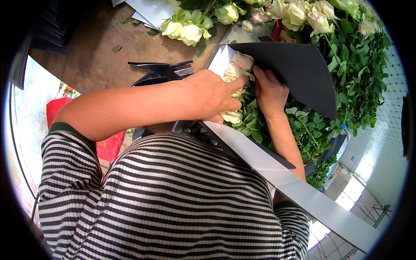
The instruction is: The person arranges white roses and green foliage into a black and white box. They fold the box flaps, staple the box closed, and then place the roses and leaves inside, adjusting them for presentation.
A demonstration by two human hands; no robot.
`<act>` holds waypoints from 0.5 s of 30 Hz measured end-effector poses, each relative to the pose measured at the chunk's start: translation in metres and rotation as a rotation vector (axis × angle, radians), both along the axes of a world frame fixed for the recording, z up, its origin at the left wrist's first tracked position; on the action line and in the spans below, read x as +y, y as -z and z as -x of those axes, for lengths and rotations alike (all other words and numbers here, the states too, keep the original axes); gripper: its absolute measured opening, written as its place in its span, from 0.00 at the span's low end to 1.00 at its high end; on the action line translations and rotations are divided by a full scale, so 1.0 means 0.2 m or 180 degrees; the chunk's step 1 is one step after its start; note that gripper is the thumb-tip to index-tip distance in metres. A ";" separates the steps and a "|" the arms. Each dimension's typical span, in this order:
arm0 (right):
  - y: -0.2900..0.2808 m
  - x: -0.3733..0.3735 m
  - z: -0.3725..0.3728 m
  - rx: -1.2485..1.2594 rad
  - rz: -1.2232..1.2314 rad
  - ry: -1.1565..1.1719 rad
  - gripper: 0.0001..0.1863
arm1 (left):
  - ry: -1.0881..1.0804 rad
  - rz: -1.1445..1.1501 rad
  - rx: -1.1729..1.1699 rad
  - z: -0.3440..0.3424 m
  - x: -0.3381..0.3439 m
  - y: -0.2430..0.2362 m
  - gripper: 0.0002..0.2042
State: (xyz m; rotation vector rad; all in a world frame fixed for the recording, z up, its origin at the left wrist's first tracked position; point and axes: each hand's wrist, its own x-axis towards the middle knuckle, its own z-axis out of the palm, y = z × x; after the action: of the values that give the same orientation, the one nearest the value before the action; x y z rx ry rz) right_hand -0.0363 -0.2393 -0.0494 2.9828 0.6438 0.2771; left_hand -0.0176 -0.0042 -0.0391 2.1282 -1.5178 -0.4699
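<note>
A row of pale cream-pink roses (236, 71) lies with green leaves between a white and black sheet and a fanned stack of black corrugated sheets (299, 71). My left hand (212, 96) reaches across from the left, its fingers bent over the rose heads in the middle of the row. On the other side, my right hand (271, 92) is closed beside the top rose, fingers curled by the leaves under the black stack's edge. What sits inside its grip is hidden. Below the left hand, a long white strip (299, 186) runs toward the lower right.
Black-handled tools (162, 71) lie on the brown worktable (99, 47). Cream and greenish roses (186, 30) lie along the far edge, beside white sheets (151, 11). Dense rose foliage (359, 73) fills the right side. A red item (108, 147) sits below my left arm.
</note>
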 end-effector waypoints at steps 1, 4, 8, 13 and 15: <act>0.00 -0.01 0.00 -0.0022 0.0029 -0.0007 0.19 | -0.0026 -0.0027 -0.0020 0.00 0.00 0.00 0.19; -0.01 0.01 0.01 0.0115 0.0198 0.0143 0.20 | -0.0084 -0.0054 -0.0016 0.00 -0.01 0.01 0.18; -0.04 0.03 0.04 0.0330 0.0163 0.0346 0.21 | 0.0048 -0.0098 0.0309 -0.07 -0.01 -0.01 0.19; -0.34 -0.01 0.06 0.1344 -0.0615 0.0167 0.23 | 0.0091 -0.0332 0.0496 -0.10 -0.03 -0.06 0.25; -0.67 -0.06 0.04 0.2273 -0.2153 0.0316 0.21 | -0.0001 -0.0336 0.0536 -0.09 -0.02 -0.05 0.25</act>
State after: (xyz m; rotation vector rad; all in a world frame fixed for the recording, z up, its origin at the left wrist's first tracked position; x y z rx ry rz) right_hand -0.0451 -0.2523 0.0855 3.7434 0.5036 -0.7717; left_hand 0.0010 -0.0091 -0.0284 2.1083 -1.4265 -0.7248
